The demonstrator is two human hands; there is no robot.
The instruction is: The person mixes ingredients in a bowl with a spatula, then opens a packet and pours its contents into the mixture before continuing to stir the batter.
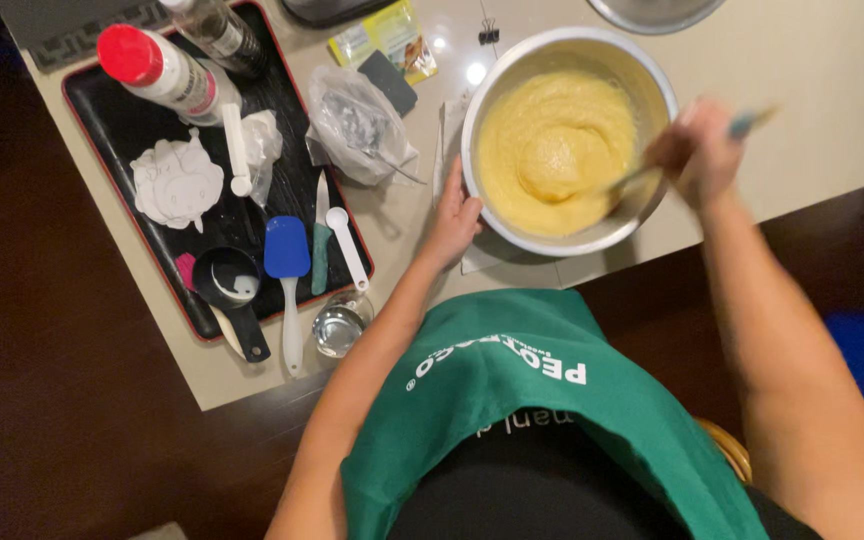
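Observation:
A metal mixing bowl (642, 70) full of smooth yellow batter (552, 150) stands on the pale counter. My left hand (452, 218) rests against the bowl's left rim, fingers curled on its outer wall. Over the bowl's right rim, my right hand (700, 150) is blurred with motion and grips a thin utensil (744, 123) with a bluish handle. The utensil's lower end dips into the batter. I wear a green apron (542, 400).
A black tray (117, 130) with a red edge at left carries a red-capped bottle (157, 70), a blue spatula (287, 260), a black measuring cup (227, 280), white measuring spoons and a knife. A crumpled plastic bag (357, 125), a yellow packet (382, 35) and a small glass (340, 325) lie nearby.

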